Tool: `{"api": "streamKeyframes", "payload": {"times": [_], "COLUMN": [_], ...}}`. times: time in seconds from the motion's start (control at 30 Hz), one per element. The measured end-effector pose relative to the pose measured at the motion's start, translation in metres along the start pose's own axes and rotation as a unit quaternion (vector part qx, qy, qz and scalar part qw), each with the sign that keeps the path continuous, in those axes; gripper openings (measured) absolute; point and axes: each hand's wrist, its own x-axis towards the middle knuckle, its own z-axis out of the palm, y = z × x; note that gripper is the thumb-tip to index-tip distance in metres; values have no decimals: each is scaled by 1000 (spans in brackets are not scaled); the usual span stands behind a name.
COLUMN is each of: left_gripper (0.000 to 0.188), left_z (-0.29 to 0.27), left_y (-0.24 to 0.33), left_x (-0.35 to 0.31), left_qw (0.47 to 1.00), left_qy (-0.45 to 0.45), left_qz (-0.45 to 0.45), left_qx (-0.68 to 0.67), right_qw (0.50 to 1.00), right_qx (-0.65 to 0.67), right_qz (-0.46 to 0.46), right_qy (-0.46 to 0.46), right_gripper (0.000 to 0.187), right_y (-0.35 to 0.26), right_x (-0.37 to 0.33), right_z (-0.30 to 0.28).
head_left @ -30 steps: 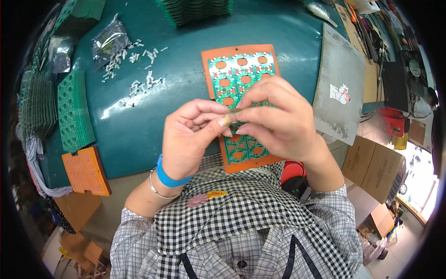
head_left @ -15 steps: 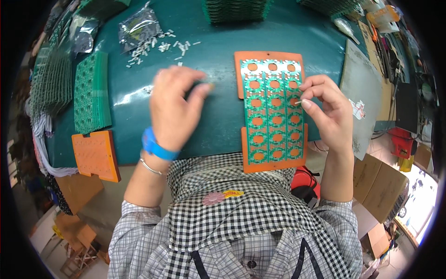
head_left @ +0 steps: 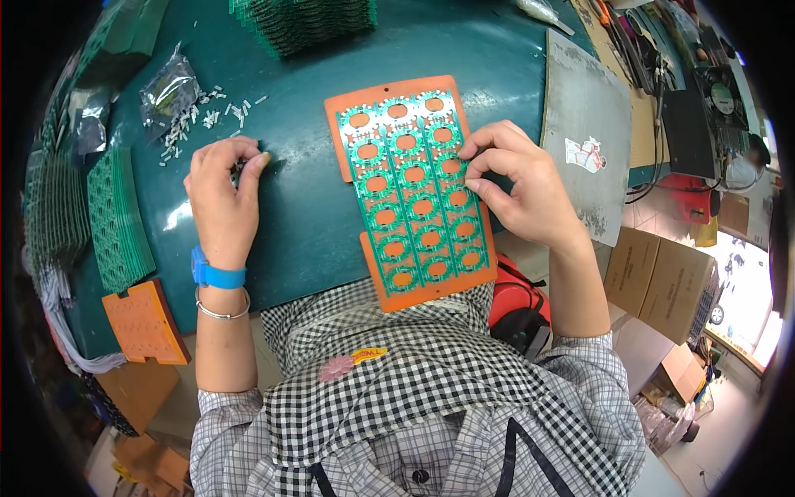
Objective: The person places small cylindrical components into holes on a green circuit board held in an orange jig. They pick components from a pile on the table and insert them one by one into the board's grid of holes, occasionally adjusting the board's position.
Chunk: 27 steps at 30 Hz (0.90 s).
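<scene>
A green circuit board panel (head_left: 403, 199) with rows of oval openings lies on an orange fixture plate (head_left: 414, 299), tilted a little on the table. My right hand (head_left: 523, 186) is at the panel's right edge, fingers bent and tips over its right column; whatever they hold is too small to make out. To the left, over bare table, my left hand (head_left: 225, 190) has its fingers curled toward the thumb, and their contents are hidden. Beyond it lie loose small white parts (head_left: 184, 124) beside a shiny clear bag (head_left: 168, 89).
Stacked green panels (head_left: 118, 219) stand at the left, above a second orange plate (head_left: 146, 323). Another panel stack (head_left: 306, 21) is at the far edge. A grey board (head_left: 590, 108) lies to the right, and a cardboard box (head_left: 660, 282) stands lower right.
The view has shifted, so the table things appear farther left and turned. My left hand has moved closer to the loose white parts. My right hand stays by the panel's right edge.
</scene>
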Motion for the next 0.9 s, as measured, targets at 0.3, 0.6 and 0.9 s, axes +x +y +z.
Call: {"api": "streamKeyframes", "payload": {"times": [0.3, 0.6, 0.9], "left_gripper": [10, 13, 25], "left_z": [-2, -16, -12], "left_y": [0, 23, 68], "left_x": [-6, -14, -29], "left_qw": [988, 977, 937], "left_qy": [0, -26, -52], "left_qz": [-94, -84, -71], "left_qx": [-123, -194, -338], "right_qw": [999, 997, 995], "right_qx": [-28, -35, -65], "right_qz": [-29, -44, -71], "right_qy": [5, 44, 9], "right_gripper": [8, 13, 16], "right_y": [-1, -8, -7], "right_x": [2, -1, 1], "right_z": [2, 13, 9]}}
